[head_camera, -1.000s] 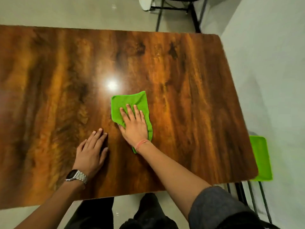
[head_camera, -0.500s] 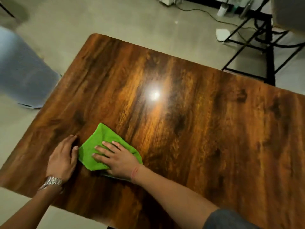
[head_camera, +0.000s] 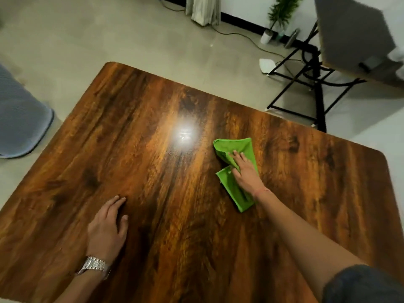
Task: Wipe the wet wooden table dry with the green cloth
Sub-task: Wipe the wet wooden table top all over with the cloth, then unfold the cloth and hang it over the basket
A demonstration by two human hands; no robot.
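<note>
Head view shows 2 hands on the wooden tabletop (head_camera: 153, 193). The right hand (head_camera: 246, 171) lies palm down on the green cloth (head_camera: 240, 147), fingers straight and pointing away from the person, pressing the cloth flat against the wood; a thin red band circles the wrist. The left hand (head_camera: 107, 228) rests flat on bare wood well to the left of the cloth, nearer the person, fingers straight and close together, thumb out to the side, holding nothing. A metal wristwatch (head_camera: 94, 265) sits on that wrist. The cloth is bunched and folded, sitting right of the tabletop's middle, with 1 lobe reaching past the fingertips and another trailing back beside the right forearm. Just left of the cloth, a bright reflection (head_camera: 185, 134) of a light glares on the glossy surface. A dark grey sleeve (head_camera: 363, 285) covers the right upper arm at the lower right corner. Beyond the tabletop lies a pale floor (head_camera: 109, 29). A grey mesh chair (head_camera: 19, 119) stands at the left edge, a black metal frame (head_camera: 317, 84) stands at the upper right, and a small potted plant (head_camera: 277, 16) sits by the far wall.
</note>
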